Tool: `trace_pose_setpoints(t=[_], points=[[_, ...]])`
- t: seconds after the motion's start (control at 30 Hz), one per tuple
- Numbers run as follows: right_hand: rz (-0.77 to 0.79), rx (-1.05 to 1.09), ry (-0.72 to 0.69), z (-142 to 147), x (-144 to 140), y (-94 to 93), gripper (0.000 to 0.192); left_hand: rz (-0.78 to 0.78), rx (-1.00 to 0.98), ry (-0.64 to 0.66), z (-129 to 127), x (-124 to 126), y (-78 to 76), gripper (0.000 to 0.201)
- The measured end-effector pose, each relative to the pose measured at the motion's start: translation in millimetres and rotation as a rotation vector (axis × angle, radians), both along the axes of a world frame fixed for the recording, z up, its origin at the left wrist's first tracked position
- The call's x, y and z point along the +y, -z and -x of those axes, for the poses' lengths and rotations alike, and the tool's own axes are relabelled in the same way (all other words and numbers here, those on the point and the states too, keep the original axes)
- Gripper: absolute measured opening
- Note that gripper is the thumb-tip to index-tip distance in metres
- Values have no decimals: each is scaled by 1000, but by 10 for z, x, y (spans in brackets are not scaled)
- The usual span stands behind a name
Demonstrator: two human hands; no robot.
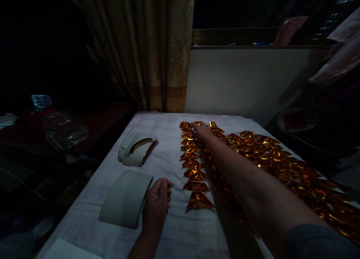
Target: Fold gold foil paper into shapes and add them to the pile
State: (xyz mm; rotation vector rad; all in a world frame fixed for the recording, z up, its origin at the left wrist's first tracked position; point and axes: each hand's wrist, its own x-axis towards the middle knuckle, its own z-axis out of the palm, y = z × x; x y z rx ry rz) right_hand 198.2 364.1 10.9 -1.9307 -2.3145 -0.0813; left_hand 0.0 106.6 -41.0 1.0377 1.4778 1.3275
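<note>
Both hands work over a table [174, 236] draped in pale cloth. Reaching far forward, the right hand [201, 130] rests its fingers on the farthest gold foil pieces [195, 174]; whether it grips one cannot be told. These shiny folded triangles form a column running away from the viewer, tips pointing outward. Loosely curled and empty, the left hand [156, 203] touches the edge of a curved white paper stack [126, 199]. Bare cloth lies between the stack and the foil.
</note>
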Motion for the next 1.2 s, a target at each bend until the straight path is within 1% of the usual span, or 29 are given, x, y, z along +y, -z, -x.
trace_pose_setpoints(t=[0.07,0.13,0.27,0.4,0.6,0.83,1.0,1.2], points=[[9,1,4,-18,53,28,56,10,7,10,0,-3,0,65],[5,0,-12,-48,42,39,58,5,17,16,-3,-3,-10,66],[-5,-16,-108,-123,-114,39,61,-13,25,24,-16,1,-32,67],[-21,-30,-194,-181,-265,44,51,-10,12,29,-27,0,-36,67],[-21,-39,-212,-189,-277,55,39,-9,-10,19,-46,-4,-63,67],[-35,-30,-219,-189,-290,26,41,-19,-16,28,-51,-4,-77,67],[-52,-25,-257,-237,-430,-9,42,-19,-18,27,-40,-6,-74,66],[-54,-32,-307,-255,-654,-34,32,-33,-15,29,-45,-5,-77,65]])
